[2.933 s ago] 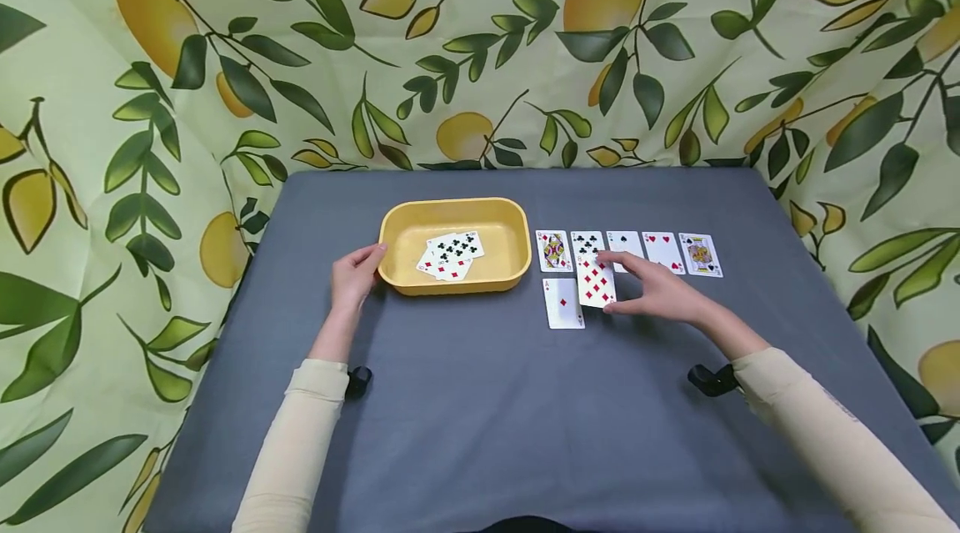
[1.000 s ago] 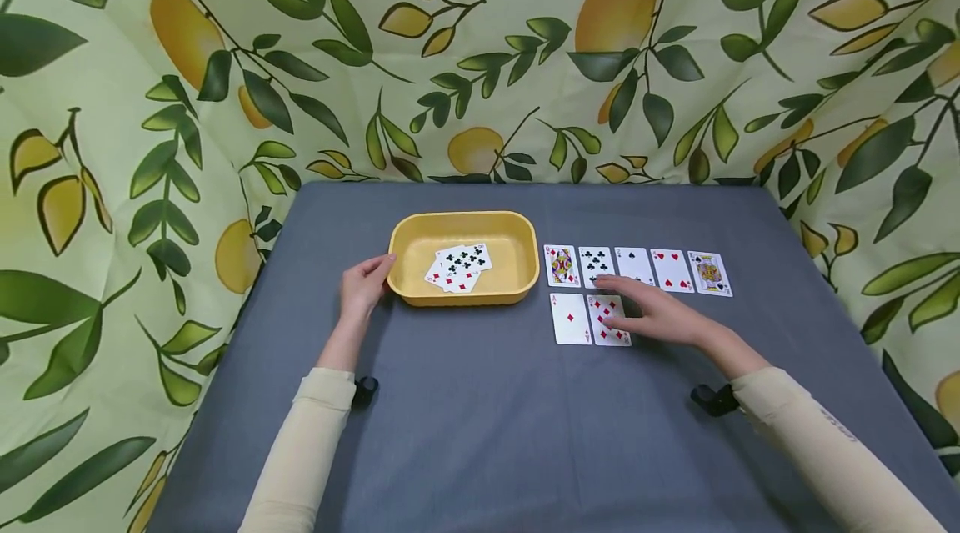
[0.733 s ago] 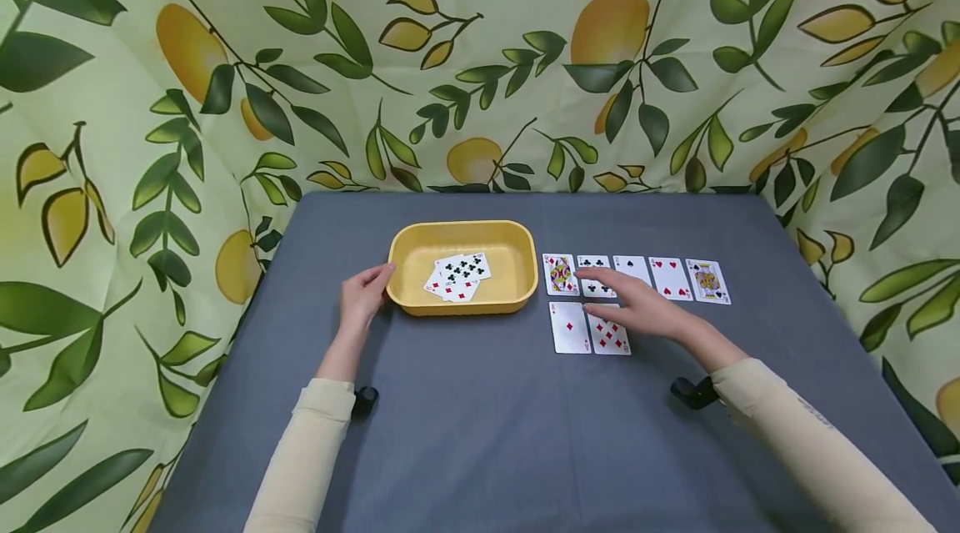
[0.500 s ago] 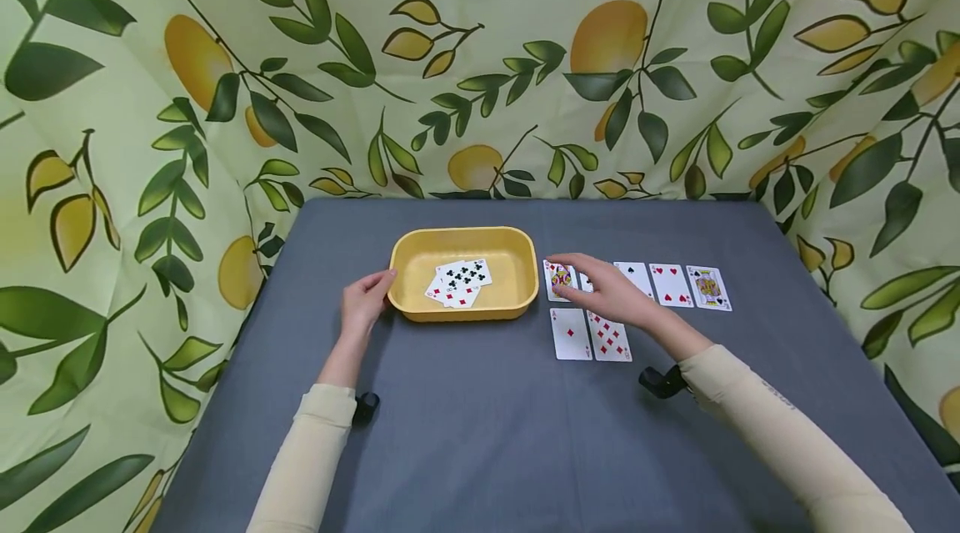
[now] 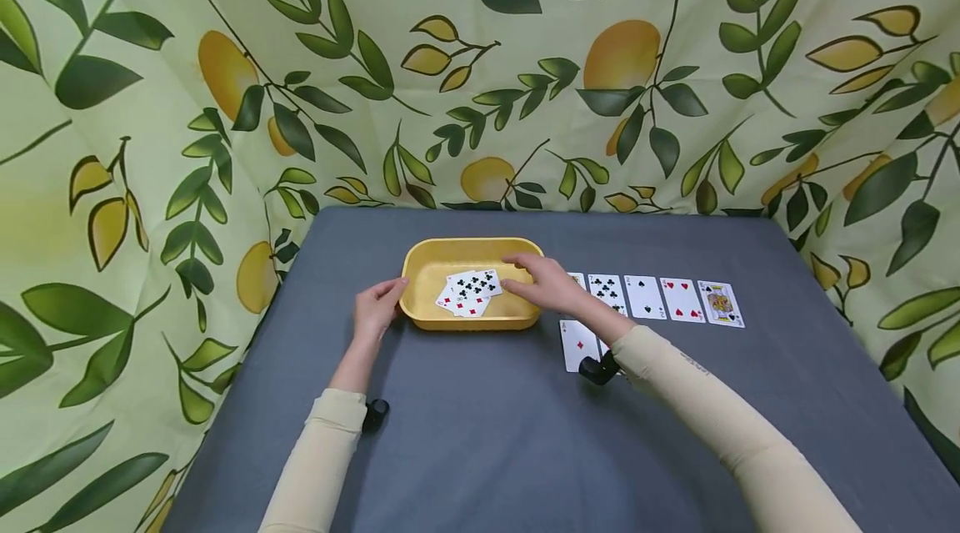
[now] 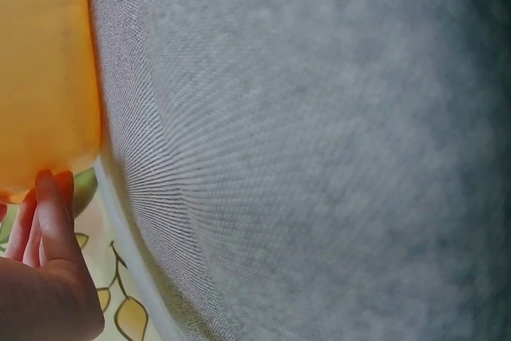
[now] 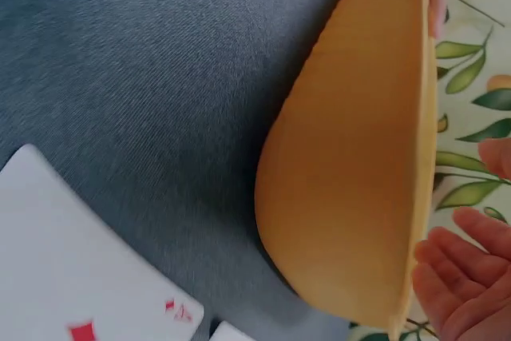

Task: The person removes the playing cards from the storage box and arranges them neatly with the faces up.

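Leafy fabric (image 5: 555, 116) hangs around the table, whose grey cloth (image 5: 465, 433) gives a plain, dark ground on which white cards read easily. On it sits a yellow tray (image 5: 472, 324), and the left hand (image 5: 377, 312) pinches its left rim between thumb and fingers, probably to keep it from sliding while the other arm works. Inside lies a small, overlapping pile of cards (image 5: 470, 293), face up and loosely fanned, so corners stick out where fingertips could catch one; a clubs card is on top. Over the right end of the tray hovers the right hand (image 5: 552, 286), thumb and fingers spread apart with nothing between them, a shape that seems suited to picking up something thin. To the right of the tray, a row of cards (image 5: 645, 298) runs side by side, ending in a king (image 5: 722, 304), apparently spaced so each face can be seen. Nearer the person lies an ace of diamonds (image 5: 578, 344), with another card beside it mostly hidden by the right wrist and its black camera (image 5: 597, 369).
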`<action>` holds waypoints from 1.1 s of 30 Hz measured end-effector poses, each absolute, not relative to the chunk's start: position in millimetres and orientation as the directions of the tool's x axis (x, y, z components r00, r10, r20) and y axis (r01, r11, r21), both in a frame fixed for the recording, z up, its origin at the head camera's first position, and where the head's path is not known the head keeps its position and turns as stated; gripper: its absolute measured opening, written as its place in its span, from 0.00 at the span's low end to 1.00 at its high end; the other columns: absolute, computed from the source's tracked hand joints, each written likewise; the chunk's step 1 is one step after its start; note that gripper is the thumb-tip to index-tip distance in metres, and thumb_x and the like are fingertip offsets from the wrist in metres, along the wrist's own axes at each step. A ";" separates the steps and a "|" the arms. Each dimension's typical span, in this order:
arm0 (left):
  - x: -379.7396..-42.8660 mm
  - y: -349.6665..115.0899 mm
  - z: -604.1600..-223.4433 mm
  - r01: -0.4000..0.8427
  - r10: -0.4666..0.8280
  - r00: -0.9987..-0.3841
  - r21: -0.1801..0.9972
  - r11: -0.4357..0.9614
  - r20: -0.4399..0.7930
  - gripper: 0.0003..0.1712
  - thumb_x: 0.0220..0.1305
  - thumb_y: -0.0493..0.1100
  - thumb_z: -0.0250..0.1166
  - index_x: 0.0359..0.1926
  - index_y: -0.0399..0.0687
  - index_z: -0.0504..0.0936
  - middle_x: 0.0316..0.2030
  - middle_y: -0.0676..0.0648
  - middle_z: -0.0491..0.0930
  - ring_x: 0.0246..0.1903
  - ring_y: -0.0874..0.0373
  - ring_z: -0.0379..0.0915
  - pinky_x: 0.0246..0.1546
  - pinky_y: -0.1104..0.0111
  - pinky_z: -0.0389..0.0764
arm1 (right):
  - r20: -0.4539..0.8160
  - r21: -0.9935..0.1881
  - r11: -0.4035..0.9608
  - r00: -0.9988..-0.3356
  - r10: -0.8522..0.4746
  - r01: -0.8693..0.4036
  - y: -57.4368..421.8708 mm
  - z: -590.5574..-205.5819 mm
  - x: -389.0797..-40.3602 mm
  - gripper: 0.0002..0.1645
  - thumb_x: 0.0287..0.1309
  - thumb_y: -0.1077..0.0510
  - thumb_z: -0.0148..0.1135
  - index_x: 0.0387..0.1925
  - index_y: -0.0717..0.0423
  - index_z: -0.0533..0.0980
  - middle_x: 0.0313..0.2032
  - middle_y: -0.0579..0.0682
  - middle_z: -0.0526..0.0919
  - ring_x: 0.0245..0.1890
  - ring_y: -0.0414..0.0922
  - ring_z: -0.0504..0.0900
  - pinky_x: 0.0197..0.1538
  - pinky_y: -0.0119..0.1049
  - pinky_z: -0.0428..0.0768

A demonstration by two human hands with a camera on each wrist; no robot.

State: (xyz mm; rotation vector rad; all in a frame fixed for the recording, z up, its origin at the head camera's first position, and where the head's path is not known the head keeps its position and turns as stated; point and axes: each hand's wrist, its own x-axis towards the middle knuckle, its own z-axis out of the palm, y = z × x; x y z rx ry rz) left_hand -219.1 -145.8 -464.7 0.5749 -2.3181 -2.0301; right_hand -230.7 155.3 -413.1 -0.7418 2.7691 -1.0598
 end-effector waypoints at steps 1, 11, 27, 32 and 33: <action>-219.4 -144.8 -465.4 -0.268 -0.271 -0.933 0.959 0.090 -0.235 0.24 0.63 0.50 0.68 0.52 0.36 0.83 0.44 0.40 0.83 0.27 0.67 0.76 0.27 0.77 0.78 | 0.079 -0.643 0.648 -0.876 -0.475 -0.409 152.9 -415.8 -232.3 0.29 0.64 0.52 0.60 0.61 0.66 0.72 0.58 0.61 0.77 0.58 0.59 0.74 0.59 0.55 0.71; -220.5 -140.4 -463.9 -0.249 -0.265 -0.939 0.965 0.078 -0.221 0.23 0.64 0.48 0.68 0.52 0.34 0.83 0.46 0.37 0.83 0.29 0.65 0.77 0.28 0.78 0.78 | -0.089 -0.542 0.747 -0.858 -0.506 -0.385 123.2 -432.6 -247.1 0.28 0.63 0.52 0.61 0.58 0.68 0.73 0.48 0.62 0.82 0.49 0.56 0.78 0.55 0.48 0.74; -219.5 -143.3 -461.5 -0.269 -0.280 -0.930 0.960 0.074 -0.239 0.22 0.64 0.48 0.68 0.52 0.37 0.83 0.49 0.38 0.82 0.31 0.64 0.77 0.29 0.77 0.78 | -0.100 -0.466 0.691 -0.743 -0.662 -0.552 104.5 -449.6 -264.9 0.31 0.67 0.50 0.59 0.65 0.64 0.67 0.59 0.60 0.75 0.59 0.53 0.73 0.63 0.46 0.68; -220.4 -143.2 -464.2 -0.259 -0.282 -0.931 0.964 0.057 -0.233 0.23 0.63 0.47 0.68 0.52 0.35 0.83 0.48 0.37 0.82 0.30 0.64 0.77 0.28 0.77 0.77 | -0.091 -0.415 0.810 -0.867 -0.489 -0.413 88.4 -449.4 -260.9 0.40 0.57 0.39 0.66 0.59 0.65 0.71 0.53 0.60 0.78 0.53 0.54 0.76 0.55 0.47 0.74; -220.5 -142.9 -464.9 -0.258 -0.281 -0.931 0.964 0.058 -0.232 0.22 0.64 0.47 0.68 0.52 0.35 0.83 0.48 0.36 0.82 0.30 0.64 0.76 0.28 0.77 0.77 | -0.102 -0.410 0.828 -0.882 -0.459 -0.383 84.9 -449.5 -260.3 0.40 0.55 0.37 0.68 0.56 0.63 0.72 0.50 0.58 0.79 0.50 0.53 0.78 0.51 0.47 0.76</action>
